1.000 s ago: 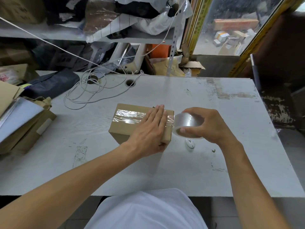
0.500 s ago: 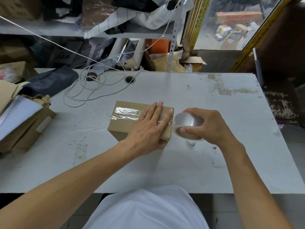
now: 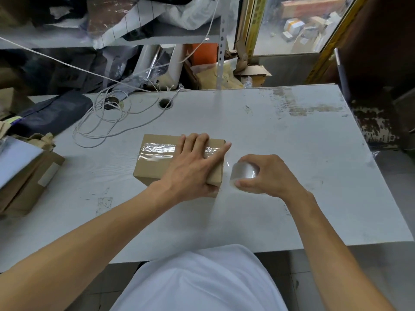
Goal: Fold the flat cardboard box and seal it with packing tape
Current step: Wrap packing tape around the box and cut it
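The white table (image 3: 280, 153) holds my brown box (image 3: 157, 167), folded shut. My left hand (image 3: 190, 169) presses flat on it. My right hand (image 3: 267, 173), wrapped around the tape roll (image 3: 243, 173), has dropped beside the box, pulling tape down its end. The top looks sealed. My hands hide that end and the tape's edge.
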A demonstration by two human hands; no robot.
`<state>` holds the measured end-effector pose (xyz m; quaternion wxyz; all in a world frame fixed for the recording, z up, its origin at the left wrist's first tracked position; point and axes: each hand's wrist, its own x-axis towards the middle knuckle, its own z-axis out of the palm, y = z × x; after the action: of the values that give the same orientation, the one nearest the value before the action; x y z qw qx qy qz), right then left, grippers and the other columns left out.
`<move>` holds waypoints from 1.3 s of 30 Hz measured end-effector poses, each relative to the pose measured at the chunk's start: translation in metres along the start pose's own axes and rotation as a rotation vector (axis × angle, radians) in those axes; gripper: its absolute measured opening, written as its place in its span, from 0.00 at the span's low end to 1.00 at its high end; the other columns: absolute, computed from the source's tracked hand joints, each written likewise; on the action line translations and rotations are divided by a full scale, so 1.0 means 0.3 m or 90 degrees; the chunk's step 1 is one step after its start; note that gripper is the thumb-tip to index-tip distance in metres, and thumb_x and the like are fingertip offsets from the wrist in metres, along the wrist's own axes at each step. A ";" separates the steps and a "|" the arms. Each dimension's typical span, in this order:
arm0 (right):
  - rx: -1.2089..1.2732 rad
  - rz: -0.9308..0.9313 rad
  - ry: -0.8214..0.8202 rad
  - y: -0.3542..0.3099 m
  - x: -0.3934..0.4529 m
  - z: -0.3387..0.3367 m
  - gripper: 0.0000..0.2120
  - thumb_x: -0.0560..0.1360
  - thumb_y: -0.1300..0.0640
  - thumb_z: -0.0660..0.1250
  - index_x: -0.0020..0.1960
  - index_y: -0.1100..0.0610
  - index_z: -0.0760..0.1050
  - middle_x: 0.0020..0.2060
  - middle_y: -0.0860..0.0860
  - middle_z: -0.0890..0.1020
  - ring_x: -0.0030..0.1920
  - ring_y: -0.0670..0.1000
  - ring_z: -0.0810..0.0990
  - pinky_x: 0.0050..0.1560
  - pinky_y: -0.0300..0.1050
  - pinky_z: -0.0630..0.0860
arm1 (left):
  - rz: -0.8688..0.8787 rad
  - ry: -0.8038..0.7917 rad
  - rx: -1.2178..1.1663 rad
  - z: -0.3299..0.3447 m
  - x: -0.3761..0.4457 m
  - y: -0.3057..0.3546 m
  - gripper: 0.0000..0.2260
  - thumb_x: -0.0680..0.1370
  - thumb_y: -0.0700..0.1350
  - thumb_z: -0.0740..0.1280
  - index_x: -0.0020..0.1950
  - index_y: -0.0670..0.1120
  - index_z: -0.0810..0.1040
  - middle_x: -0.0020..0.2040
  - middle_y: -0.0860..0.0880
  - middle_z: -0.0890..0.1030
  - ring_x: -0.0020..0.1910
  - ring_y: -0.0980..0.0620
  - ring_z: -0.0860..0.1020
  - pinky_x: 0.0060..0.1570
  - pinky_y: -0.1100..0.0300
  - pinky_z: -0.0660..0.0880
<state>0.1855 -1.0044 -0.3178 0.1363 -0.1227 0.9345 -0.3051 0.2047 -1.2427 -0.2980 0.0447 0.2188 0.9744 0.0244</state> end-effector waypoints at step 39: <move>0.439 0.058 0.056 -0.195 0.118 0.164 0.06 0.81 0.56 0.60 0.50 0.51 0.76 0.34 0.51 0.80 0.28 0.46 0.76 0.29 0.38 0.73 | -0.113 0.025 0.013 -0.040 -0.145 -0.231 0.48 0.63 0.65 0.74 0.80 0.52 0.64 0.70 0.34 0.68 0.71 0.34 0.67 0.72 0.33 0.56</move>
<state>0.1771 -1.0877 -0.3270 0.1429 -0.0142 0.7861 -0.6012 0.2134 -1.3243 -0.2873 0.0251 0.1316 0.9909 0.0148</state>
